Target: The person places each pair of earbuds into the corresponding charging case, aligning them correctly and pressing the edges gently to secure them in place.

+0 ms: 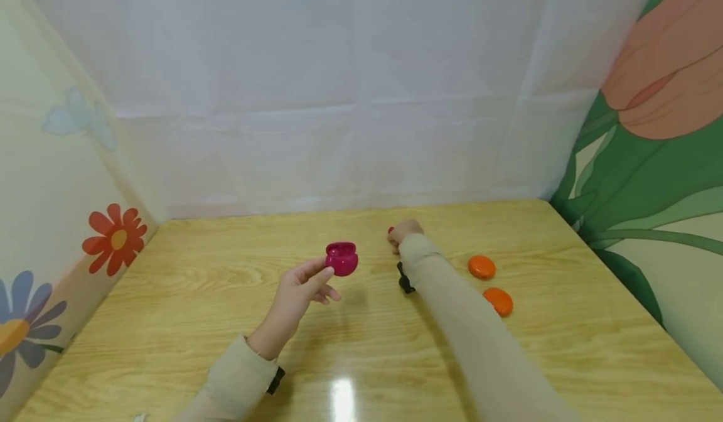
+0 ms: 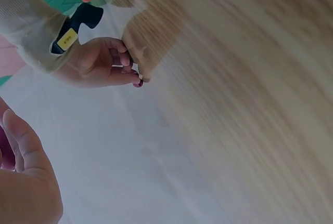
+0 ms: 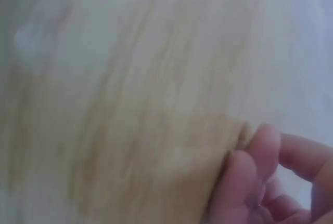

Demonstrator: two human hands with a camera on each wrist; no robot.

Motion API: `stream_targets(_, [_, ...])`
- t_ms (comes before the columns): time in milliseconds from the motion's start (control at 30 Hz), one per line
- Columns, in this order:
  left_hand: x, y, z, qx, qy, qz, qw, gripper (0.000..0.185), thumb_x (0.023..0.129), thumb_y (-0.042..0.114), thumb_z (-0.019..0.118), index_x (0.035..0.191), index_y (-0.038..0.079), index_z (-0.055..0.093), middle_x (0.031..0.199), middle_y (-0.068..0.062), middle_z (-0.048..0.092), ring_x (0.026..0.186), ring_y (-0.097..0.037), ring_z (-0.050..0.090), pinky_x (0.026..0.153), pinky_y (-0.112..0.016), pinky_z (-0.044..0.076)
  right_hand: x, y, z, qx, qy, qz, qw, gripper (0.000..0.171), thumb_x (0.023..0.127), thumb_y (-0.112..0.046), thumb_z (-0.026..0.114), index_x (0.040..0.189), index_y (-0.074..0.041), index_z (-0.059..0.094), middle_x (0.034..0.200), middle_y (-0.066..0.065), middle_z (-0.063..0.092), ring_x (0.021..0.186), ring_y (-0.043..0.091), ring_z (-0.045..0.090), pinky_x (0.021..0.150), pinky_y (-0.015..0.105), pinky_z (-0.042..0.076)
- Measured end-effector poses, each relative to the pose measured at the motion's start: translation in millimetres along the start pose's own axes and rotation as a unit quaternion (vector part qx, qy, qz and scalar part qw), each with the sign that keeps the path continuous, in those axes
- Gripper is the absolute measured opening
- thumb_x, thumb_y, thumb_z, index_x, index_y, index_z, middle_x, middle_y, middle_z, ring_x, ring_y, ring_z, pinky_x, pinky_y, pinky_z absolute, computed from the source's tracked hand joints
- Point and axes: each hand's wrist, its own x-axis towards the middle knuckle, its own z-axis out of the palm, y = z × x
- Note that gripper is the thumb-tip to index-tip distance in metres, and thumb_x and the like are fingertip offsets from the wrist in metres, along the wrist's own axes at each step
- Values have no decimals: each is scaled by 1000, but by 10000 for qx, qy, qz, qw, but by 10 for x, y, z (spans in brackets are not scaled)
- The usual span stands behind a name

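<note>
Glossy magenta earbud case [image 1: 341, 258], smooth rounded plastic with lid open, pinched at fingertips of left hand [image 1: 297, 297] and held above pale wood-grain table [image 1: 226, 296]. Sits just past the fingertips, up and to the right of the palm, opening facing up; long axis roughly side to side.

Right hand [image 1: 403, 232], reaching out of a beige sleeve [image 1: 457, 321], fingers curled and tips pressed together on a tiny magenta piece [image 2: 138, 82], low at the table surface, off to the right of the case and well apart from it. Too small to tell its shape or which way it points. Right wrist view blurred: only fingertips [image 3: 250, 177] against wood grain.

Two flat, rounded orange discs [image 1: 482, 267] [image 1: 498, 301], smooth and shiny, lying on the table to the right of the right forearm, near each other.

White cloth backdrop [image 1: 339, 95] behind; flower-printed panels at both sides.
</note>
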Motion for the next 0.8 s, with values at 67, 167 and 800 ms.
stream_targets(67, [6, 0, -2, 3, 4, 14, 10000, 32, 98, 11, 58, 125, -7, 58, 102, -10, 67, 64, -13, 66, 63, -24, 52, -26, 18, -49, 585, -196, 121, 9980, 3, 85, 2, 60, 84, 5, 60, 49, 2, 51, 38, 10, 50, 37, 22, 41])
stream_targets(167, [14, 2, -9, 6, -8, 36, 10000, 32, 98, 11, 58, 125, -8, 58, 102, -11, 68, 64, -13, 66, 63, -24, 52, -74, 35, -128, 1114, -523, 304, 9919, 5, 87, -1, 59, 89, 4, 61, 57, 3, 57, 45, 11, 55, 42, 25, 45])
stream_targets(800, [-13, 35, -38, -19, 55, -3, 10000, 34, 98, 12, 58, 127, -7, 57, 101, -11, 68, 64, -13, 66, 62, -23, 52, -420, -48, -353, 2203, -1787, 47, 9589, 44, 99, -10, 58, 139, 4, 46, 115, 11, 68, 80, 6, 68, 100, 42, 42])
